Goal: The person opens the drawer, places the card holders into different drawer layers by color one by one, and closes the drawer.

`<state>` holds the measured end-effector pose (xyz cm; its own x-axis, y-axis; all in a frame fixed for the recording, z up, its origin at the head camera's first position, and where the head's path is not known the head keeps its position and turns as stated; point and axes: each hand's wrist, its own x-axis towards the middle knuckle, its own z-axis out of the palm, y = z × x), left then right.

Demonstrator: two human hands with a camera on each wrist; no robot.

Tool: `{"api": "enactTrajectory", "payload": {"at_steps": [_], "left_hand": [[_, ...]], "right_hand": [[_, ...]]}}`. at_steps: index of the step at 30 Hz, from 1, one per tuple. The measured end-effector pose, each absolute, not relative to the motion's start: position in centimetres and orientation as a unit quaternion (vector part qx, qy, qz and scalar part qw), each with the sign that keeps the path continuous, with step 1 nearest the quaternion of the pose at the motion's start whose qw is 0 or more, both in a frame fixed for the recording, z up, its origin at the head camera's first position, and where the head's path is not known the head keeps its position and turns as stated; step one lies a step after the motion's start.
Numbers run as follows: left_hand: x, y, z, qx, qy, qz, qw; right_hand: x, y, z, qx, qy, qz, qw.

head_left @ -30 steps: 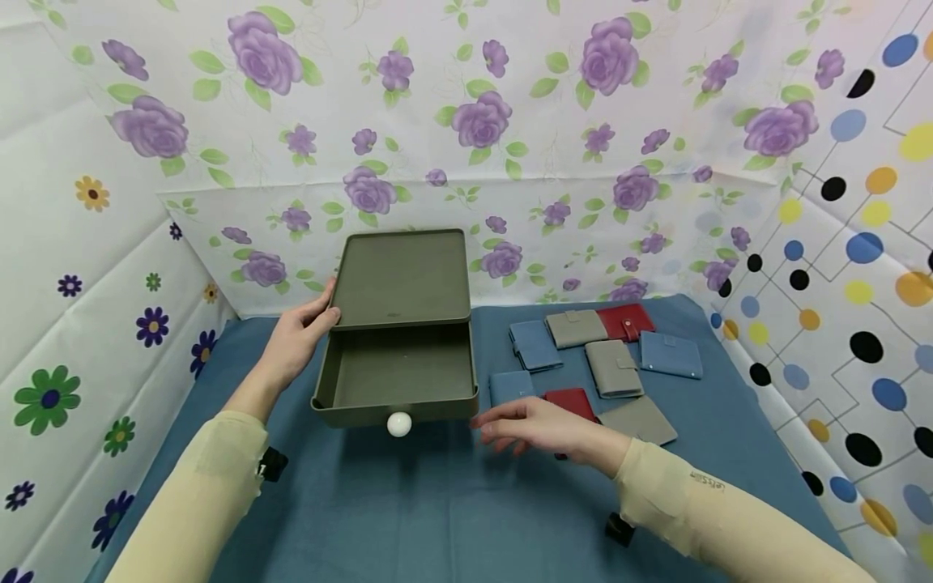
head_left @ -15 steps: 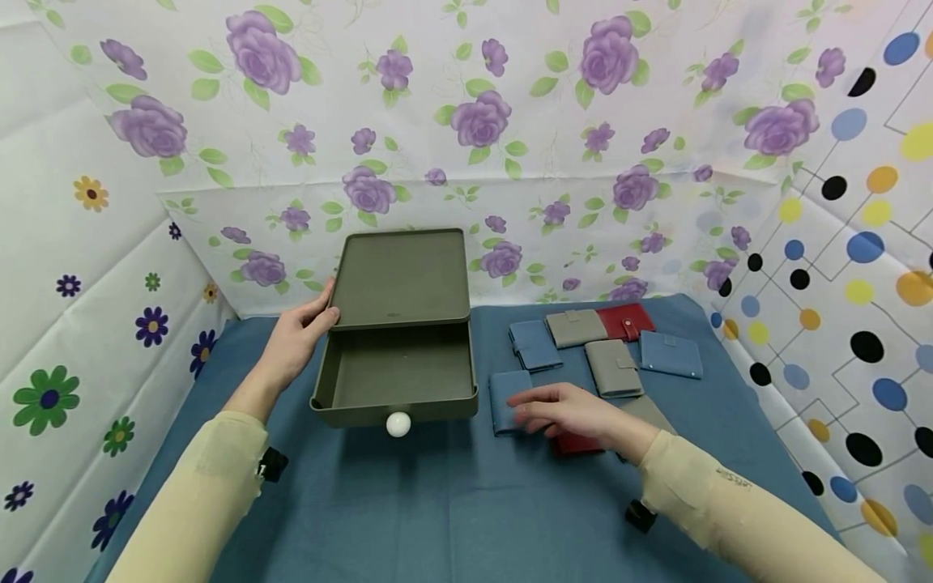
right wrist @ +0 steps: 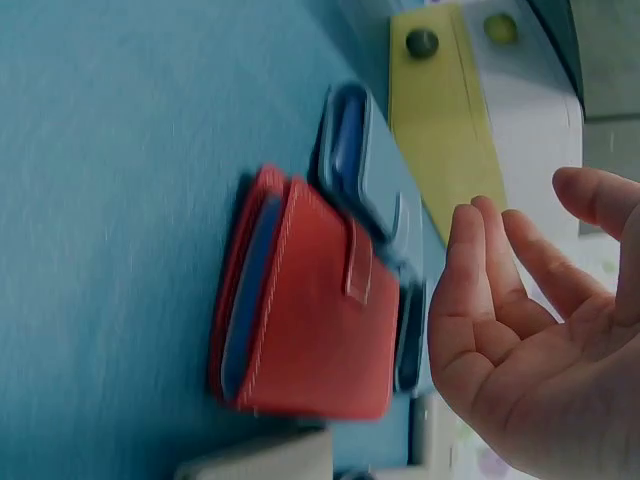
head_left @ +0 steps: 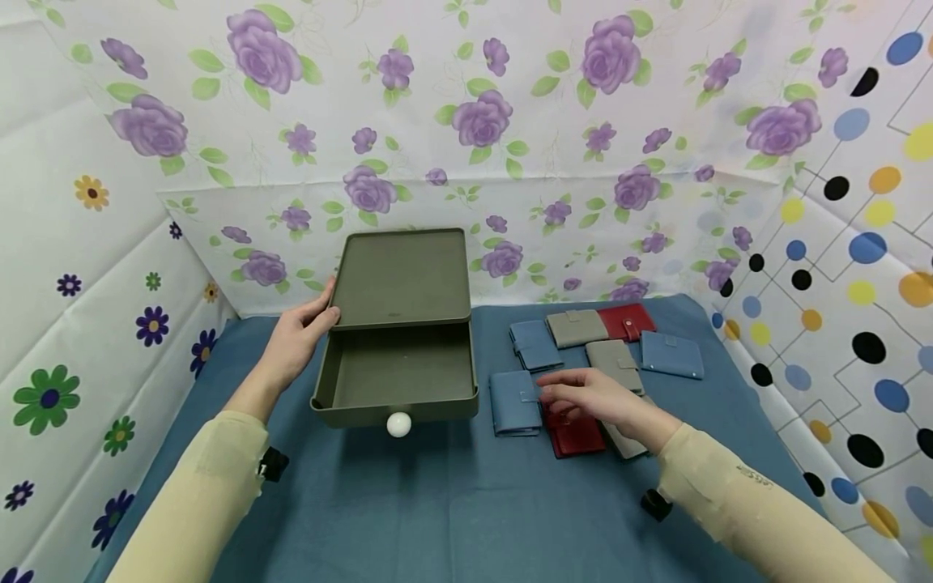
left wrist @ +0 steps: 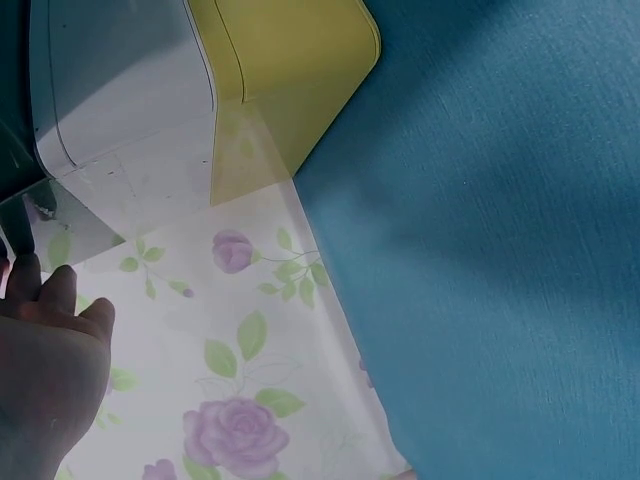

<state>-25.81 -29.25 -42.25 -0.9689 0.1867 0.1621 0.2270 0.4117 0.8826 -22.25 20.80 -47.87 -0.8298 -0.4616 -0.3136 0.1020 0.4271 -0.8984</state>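
A dark olive drawer box (head_left: 404,279) stands on the blue cloth, its drawer (head_left: 437,411) pulled out toward me by a round white knob (head_left: 398,424). My left hand (head_left: 291,340) rests against the box's left side, thumb at the top front edge; the left wrist view catches its fingers at the far left. Holding nothing, my right hand (head_left: 608,401) hovers with loosely bent fingers over a red wallet (head_left: 579,437), partly covering it. Left of that lies a blue wallet (head_left: 513,401). The right wrist view shows the red wallet (right wrist: 325,310) from its side, below the bare palm (right wrist: 550,360).
Several more wallets lie behind and right: a blue one (head_left: 535,346), a grey one (head_left: 576,328), a red one (head_left: 630,321), another grey (head_left: 611,359) and a blue one (head_left: 672,355). A grey one (head_left: 625,444) is partly under my right wrist. Patterned cloth walls (head_left: 481,194) enclose the table.
My right hand has moved right, from beside the drawer's front corner, across the blue wallet, to above the red one. The left hand and the box have stayed put.
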Motion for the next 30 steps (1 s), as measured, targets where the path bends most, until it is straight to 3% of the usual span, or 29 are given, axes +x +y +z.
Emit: {"api": "enactTrajectory", "payload": {"at_steps": [10,18,30], "left_hand": [[-25.7,-29.2,-42.3,-0.127,-0.842,-0.524,0.018],[-25.7,-29.2,-42.2,-0.125,-0.840,-0.527,0.017],[-25.9,-29.3,-42.5,-0.127,-0.842,-0.523,0.021]], "right_hand": [[-23.2,23.4,-48.5,-0.093,0.832,-0.502,0.216],[-23.3,25.2,-49.1,-0.197,0.902,-0.359,0.139],[-22.4,28.5,-49.7,-0.309,0.928,-0.188,0.087]]}}
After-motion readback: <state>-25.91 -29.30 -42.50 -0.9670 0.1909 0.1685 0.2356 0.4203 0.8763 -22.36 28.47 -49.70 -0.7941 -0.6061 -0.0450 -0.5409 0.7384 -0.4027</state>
